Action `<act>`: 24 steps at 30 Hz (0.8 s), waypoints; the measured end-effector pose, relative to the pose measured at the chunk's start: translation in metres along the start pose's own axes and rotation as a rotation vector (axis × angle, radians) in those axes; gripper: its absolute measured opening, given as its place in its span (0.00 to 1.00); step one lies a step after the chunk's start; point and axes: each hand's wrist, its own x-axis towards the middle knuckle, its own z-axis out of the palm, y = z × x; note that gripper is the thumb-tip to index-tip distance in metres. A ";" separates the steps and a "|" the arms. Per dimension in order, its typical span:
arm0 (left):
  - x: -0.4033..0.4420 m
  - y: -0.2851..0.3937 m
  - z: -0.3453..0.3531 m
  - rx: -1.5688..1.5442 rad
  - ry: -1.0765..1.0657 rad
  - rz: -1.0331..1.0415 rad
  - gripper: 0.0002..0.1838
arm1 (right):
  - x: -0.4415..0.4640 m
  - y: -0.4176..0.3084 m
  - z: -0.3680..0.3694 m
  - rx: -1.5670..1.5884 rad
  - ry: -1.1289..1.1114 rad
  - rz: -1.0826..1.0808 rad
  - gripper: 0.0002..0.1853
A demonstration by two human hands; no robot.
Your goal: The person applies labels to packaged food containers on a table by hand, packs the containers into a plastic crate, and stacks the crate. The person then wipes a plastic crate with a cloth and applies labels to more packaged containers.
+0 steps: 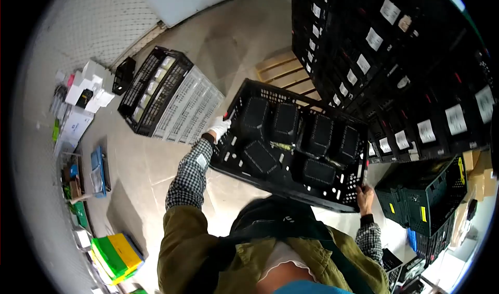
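Observation:
A large black plastic crate is held up in front of my body, tilted a little in the view. Several black lidded trays lie inside it, with a bit of yellow-green showing between some of them. My left hand, in a white glove, grips the crate's left end. At the right end my bare right hand is closed on the rim near the lower corner. The fingers of both hands are partly hidden by the crate wall.
Tall stacks of labelled black crates rise at the right, beside a wooden pallet. Left of me stands a stack of grey and black crates. Dark green crates are at lower right, white boxes by the left wall.

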 end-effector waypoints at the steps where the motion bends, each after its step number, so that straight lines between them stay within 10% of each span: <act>1: 0.038 0.005 -0.006 0.053 -0.002 0.068 0.26 | 0.017 -0.004 0.018 0.041 0.004 0.014 0.13; 11: 0.354 0.132 -0.051 0.651 0.022 0.312 0.23 | 0.145 -0.106 0.230 0.425 0.170 0.294 0.13; 24: 0.790 0.197 0.136 0.674 -0.247 0.512 0.27 | 0.336 -0.154 0.532 0.393 0.435 0.670 0.11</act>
